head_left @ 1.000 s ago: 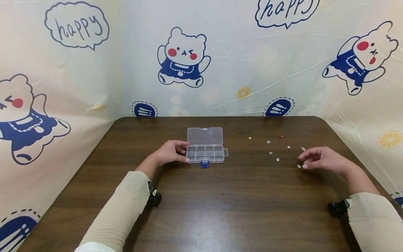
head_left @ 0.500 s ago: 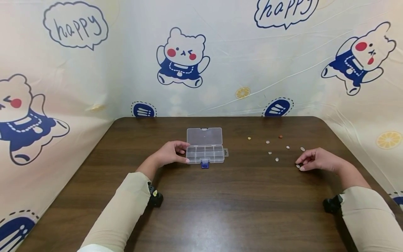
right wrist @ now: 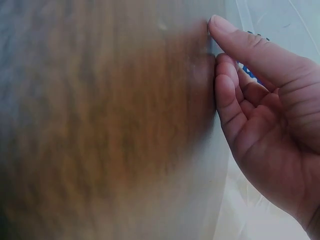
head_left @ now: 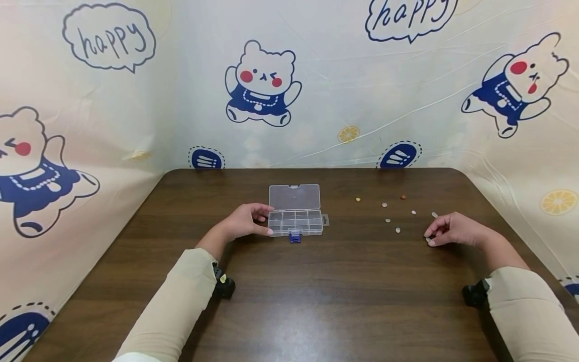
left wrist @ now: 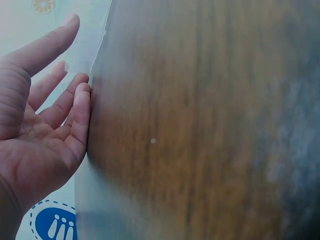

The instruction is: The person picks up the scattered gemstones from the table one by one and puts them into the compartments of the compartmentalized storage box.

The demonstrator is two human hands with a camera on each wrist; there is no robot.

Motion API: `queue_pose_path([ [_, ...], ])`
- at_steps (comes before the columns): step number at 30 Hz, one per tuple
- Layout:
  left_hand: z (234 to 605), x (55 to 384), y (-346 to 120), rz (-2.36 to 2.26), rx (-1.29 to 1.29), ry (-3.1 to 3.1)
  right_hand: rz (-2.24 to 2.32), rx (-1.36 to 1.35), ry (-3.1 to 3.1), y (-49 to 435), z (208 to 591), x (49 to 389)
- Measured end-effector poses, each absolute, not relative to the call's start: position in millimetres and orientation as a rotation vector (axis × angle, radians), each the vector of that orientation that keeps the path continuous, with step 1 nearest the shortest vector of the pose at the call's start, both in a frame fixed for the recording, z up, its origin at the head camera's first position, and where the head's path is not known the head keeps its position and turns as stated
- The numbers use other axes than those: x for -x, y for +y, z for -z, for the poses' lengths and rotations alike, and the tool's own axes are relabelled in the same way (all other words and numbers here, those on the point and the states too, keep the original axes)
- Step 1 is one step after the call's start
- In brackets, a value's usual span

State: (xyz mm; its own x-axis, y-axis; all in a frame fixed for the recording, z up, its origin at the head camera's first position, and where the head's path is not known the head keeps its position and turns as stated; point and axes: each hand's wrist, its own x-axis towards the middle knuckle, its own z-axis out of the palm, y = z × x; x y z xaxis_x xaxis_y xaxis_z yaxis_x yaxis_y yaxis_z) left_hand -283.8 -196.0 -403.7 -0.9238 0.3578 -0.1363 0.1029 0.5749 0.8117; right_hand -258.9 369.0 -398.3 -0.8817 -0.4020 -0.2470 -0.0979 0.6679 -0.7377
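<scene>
only the head view shows the blue latch (head_left: 295, 238) (box (head_left: 312, 233) open).

pale piece (head_left: 427, 240): partly hidden by right hand (head_left: 456, 230) | left sleeve (head_left: 169, 301): cut by bottom edge | tabletop (left wrist: 190, 115): blurred, left wrist view

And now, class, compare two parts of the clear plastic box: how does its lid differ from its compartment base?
The lid is one undivided panel, while the compartment base is split by thin walls into small cells. The compartment base has a blue latch at its near edge; the lid shows nothing blue. The lid lies on the far side, the compartment base on the near side. Both are see-through and meet along one long edge.
</scene>
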Motion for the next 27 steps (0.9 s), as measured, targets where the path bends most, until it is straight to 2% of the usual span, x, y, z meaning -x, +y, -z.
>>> queue_pose_path([
  [27,404,282,-193,-1.23,-0.393,2.58,1.076,0.425,2.605,358,387,254],
])
